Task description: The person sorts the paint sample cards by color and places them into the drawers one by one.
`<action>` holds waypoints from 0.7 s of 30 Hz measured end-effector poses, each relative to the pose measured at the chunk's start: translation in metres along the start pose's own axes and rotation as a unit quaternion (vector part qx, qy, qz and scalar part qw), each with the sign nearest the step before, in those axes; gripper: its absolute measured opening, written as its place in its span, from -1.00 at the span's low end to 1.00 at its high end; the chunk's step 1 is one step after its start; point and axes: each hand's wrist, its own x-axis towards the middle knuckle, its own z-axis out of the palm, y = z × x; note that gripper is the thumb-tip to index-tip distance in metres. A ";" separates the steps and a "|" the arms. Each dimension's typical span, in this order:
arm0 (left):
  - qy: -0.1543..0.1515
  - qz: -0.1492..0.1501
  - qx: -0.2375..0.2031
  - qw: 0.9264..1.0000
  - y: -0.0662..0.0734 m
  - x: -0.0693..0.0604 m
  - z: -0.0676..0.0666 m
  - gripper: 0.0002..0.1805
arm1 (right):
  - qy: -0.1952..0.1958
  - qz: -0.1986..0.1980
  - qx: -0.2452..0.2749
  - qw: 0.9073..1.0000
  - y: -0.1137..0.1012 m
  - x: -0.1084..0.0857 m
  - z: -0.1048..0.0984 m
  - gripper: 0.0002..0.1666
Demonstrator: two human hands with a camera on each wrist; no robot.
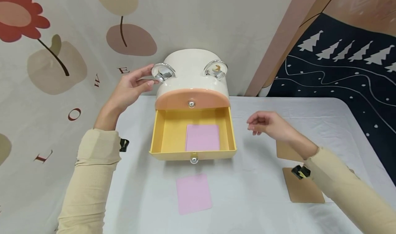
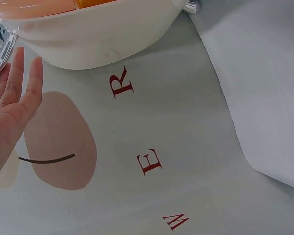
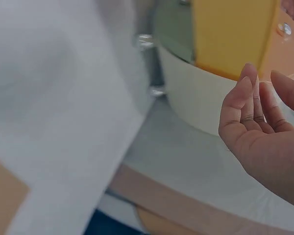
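A white rounded drawer box (image 1: 193, 70) with two silver ears stands at the back of the table. Its yellow drawer (image 1: 173, 131) is pulled out, and a pink square card (image 1: 202, 137) lies inside it. My left hand (image 1: 130, 88) is at the left silver ear (image 1: 163, 72), its extended fingertips against or just behind the rim. In the left wrist view that hand's fingers (image 2: 12, 90) look straight. Right of the drawer, my right hand (image 1: 269, 124) hovers above the table with loosely bent fingers and nothing in them. A second pink card (image 1: 194, 194) lies in front of the drawer.
Two brown cards (image 1: 304, 187) lie at the right, partly under my right forearm. The peach drawer front (image 1: 191, 99) above is closed; a green drawer front (image 3: 174, 29) shows in the right wrist view. A printed cloth (image 1: 77, 107) hangs behind and left.
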 end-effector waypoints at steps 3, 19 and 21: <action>0.001 0.000 0.001 1.000 0.000 0.000 0.000 -0.45 | -0.011 0.031 0.014 0.999 0.017 -0.015 0.008 -0.84; 0.006 -0.005 0.009 1.000 0.002 0.001 0.000 -0.46 | -0.130 -0.012 0.107 0.986 0.059 -0.037 0.115 -0.81; 0.006 -0.008 0.011 1.000 0.002 0.001 0.000 -0.46 | -0.134 -0.022 0.103 0.985 0.056 -0.034 0.129 -0.80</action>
